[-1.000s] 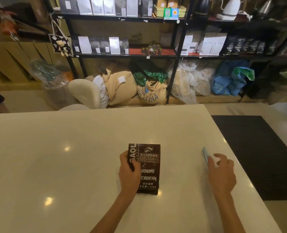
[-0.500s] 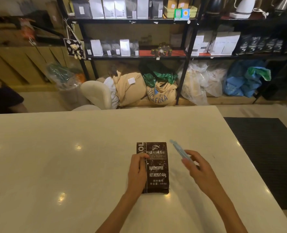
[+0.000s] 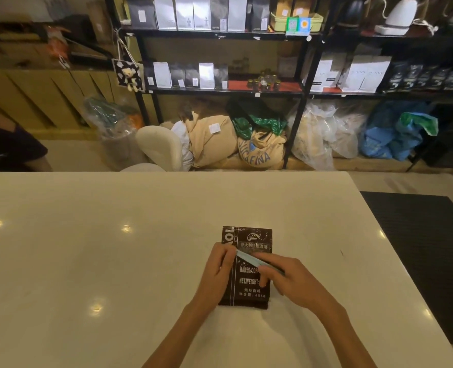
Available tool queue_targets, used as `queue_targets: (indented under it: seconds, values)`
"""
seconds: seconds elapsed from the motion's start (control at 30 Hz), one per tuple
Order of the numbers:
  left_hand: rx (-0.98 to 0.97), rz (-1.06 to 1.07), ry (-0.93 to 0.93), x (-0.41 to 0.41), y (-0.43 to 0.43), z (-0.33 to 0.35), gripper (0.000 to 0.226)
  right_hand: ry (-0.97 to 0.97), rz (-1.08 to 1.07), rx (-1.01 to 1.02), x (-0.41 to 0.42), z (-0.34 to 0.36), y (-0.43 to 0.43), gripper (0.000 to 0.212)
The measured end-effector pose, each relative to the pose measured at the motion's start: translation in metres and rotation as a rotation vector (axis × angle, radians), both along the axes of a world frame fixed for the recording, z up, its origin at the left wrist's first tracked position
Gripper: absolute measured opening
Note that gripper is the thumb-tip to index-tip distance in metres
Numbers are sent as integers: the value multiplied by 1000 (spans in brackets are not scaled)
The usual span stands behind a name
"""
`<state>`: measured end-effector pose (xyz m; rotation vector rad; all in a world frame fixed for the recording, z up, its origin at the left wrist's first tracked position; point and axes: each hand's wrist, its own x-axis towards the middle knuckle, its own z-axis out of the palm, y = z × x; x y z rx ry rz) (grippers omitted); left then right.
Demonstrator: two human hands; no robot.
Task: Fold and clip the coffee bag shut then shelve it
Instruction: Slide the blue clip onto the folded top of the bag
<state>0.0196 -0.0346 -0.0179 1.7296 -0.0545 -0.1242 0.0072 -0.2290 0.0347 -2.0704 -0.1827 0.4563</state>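
Head view: dark brown coffee bag [image 3: 254, 239] lying flat

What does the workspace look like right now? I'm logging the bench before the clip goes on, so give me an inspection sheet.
Surface: pale glossy table, with ceiling light glints.
Job's things: dark coffee bag lying flat; light blue clip held across it, not yet seen clamped on.
Clutter: nothing seen on the table.
Hands: left hand on the bag's left edge, touching the clip's end; right hand holds the clip.
Cables: a white cord by the kettle on the top shelf.
Surroundings: black shelving with bags and jars; sacks on the floor; dark mat at right.
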Motion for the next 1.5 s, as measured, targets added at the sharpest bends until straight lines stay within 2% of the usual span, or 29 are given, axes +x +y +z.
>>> queue_targets:
  seconds: [0.07,0.13,0.2,0.3,0.47,0.57,0.7,0.87,1.0,1.17,1.33,1.5]
  values:
    - [-29,-4,29,0,-1,-1,21,-17,-10,-42,0,1,-3,36]
    - [-40,22,42,0,-3,0,24,-152,-4,-215,-1,1,-6,36]
    - [-19,43,24,1,-3,1,24,-287,-41,-293,-2,1,-11,31]
    - [-23,18,35,2,-4,3,25,-314,-82,-217,-6,-1,-14,43]
    - [-51,-20,70,4,-4,6,33,-290,-151,25,-14,4,-8,23]
    - [-66,-46,94,2,-4,6,31,-200,-228,118,-17,9,-6,23]
    - [-38,-76,95,2,-4,4,44,-126,-284,210,-22,9,-9,22]
    - [-11,-98,76,3,-7,3,41,-77,-305,280,-25,8,-14,23]
    - [-20,-64,61,7,-8,2,45,24,-220,268,-30,7,-13,16]
    - [-45,-13,112,9,-2,-2,31,23,-161,137,-36,1,-30,15]
    - [-139,-3,102,9,7,2,12,-72,-427,146,-51,8,-87,15]
    - [-262,-6,122,7,5,10,52,-42,-478,-36,-53,-1,-140,19]
